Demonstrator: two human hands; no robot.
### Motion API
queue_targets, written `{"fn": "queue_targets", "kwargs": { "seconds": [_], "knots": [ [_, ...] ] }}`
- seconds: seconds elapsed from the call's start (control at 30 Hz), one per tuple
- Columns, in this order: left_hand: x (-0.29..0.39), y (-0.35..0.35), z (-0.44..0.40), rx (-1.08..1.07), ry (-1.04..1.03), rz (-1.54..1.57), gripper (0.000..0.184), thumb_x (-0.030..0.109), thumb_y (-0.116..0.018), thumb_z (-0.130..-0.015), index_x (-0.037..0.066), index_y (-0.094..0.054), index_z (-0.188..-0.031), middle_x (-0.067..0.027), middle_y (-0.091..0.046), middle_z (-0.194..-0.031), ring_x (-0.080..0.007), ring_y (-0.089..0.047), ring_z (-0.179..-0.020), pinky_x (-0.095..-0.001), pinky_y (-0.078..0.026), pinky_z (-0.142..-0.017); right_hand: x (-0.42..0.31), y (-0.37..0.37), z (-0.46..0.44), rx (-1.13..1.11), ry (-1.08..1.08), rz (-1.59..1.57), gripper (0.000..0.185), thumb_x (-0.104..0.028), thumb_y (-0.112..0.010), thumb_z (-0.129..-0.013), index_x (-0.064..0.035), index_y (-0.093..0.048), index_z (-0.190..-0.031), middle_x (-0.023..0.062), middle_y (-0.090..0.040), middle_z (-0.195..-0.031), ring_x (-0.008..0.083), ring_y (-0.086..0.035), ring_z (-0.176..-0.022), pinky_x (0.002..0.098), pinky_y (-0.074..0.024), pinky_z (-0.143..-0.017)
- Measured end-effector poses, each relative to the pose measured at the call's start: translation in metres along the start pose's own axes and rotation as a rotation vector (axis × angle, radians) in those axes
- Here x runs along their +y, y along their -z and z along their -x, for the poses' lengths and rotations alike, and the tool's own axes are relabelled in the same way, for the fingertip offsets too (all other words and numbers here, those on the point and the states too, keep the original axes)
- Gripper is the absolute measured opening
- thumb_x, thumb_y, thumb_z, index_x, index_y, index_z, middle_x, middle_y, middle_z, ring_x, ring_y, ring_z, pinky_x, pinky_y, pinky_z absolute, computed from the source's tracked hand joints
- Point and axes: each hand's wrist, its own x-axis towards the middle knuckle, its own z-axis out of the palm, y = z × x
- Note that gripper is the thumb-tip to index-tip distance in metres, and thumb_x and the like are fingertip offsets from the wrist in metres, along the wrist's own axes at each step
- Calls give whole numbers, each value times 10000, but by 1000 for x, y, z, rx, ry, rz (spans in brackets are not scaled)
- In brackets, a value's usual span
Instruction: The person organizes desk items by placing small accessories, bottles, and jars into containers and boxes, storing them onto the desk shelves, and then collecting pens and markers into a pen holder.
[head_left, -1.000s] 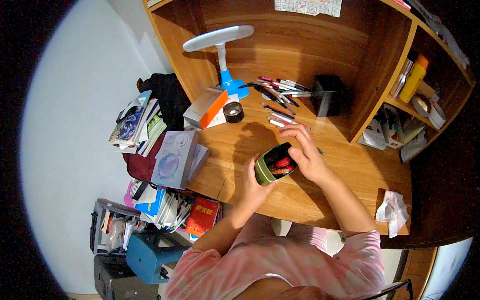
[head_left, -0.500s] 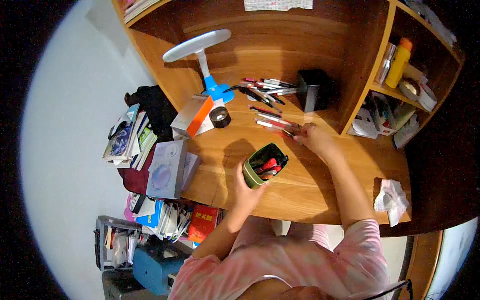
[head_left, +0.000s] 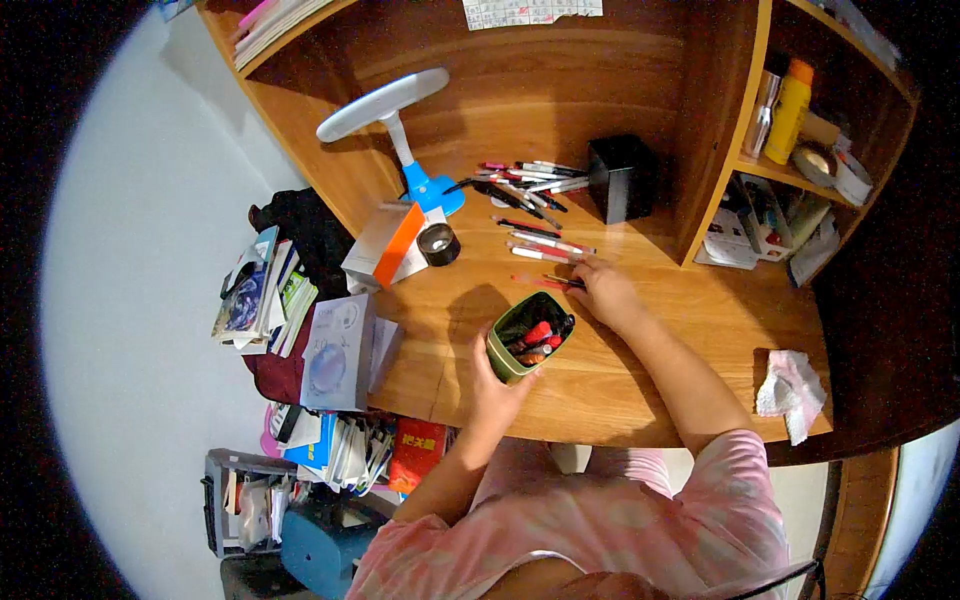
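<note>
My left hand (head_left: 497,385) is wrapped round a green pen holder (head_left: 512,372), tilted so that its mouth faces me. Inside it lie several red, black and orange items. Beyond the holder, my right hand (head_left: 604,292) is low over the desk, its fingers closed on a dark-ended pen (head_left: 567,281) whose thin red part points left. Just past those fingers, a white and red pen (head_left: 540,254) lies beside others in a loose row. Farther back sits a heap of pens (head_left: 525,185), mostly black, white and red.
A black square container (head_left: 622,180) stands right of the heap. On the left are a blue and white desk lamp (head_left: 432,190), a dark round holder (head_left: 438,244) and boxes (head_left: 337,352). Crumpled tissue (head_left: 790,392) lies near the desk's right edge, below the side shelves (head_left: 735,165).
My right hand has drawn left and slightly towards me with the pen, away from the row. My left hand keeps the pen holder in nearly the same place. The whole view has shifted a little.
</note>
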Motion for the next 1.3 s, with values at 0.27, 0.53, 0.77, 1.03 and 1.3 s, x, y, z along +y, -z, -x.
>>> {"fn": "queue_targets", "kwargs": {
  "seconds": [0.27, 0.53, 0.77, 1.03, 1.3],
  "knots": [
    [-5, 0, 0, -30, 23, 55, 896, 66, -830, -695, -15, -289, -1404, -191, -434, -1316, -298, -470, -1226, -406, -388, -1044, -1, -5, 1, 68, -42, -101, 192, -133, -723, -741, -34, -614, -864, 172, -634, -962, 359, -609, -932, 437, -496, -807],
    [0, 3, 1, -42, -10, -38, 951, 108, -858, -670, -19, -270, -1407, -199, -425, -1350, -307, -470, -1240, -411, -397, -1045, 4, -10, -6, 23, -37, -96, 190, -117, -690, -764, -37, -602, -913, 179, -635, -958, 374, -608, -924, 439, -496, -789],
    [-2, 5, -1, -45, -39, -102, 893, 144, -852, -675, 8, -328, -1386, -206, -441, -1261, -357, -469, -1190, -445, -403, -1006, -9, 1, -23, -95, 199, -56, 168, -128, -668, -800, -87, -649, -962, 148, -635, -1103, 349, -605, -1033, 419, -501, -856],
    [6, 13, 2, -53, -86, -134, 864, 131, -847, -670, 12, -350, -1367, -207, -445, -1254, -359, -472, -1177, -453, -401, -990, -12, -11, -52, -245, 597, 45, 178, -135, -624, -824, -126, -697, -987, 73, -577, -1188, 300, -591, -1093, 389, -500, -865],
    [-15, 24, 11, 10, -19, -78, 988, 182, -871, -668, -21, -265, -1422, -197, -477, -1321, -296, -493, -1230, -415, -400, -1045, -36, -15, -62, -344, 490, 201, 277, -224, -623, -840, -141, -696, -1095, 131, -581, -1216, 318, -588, -1111, 425, -491, -937]
  ]
}}
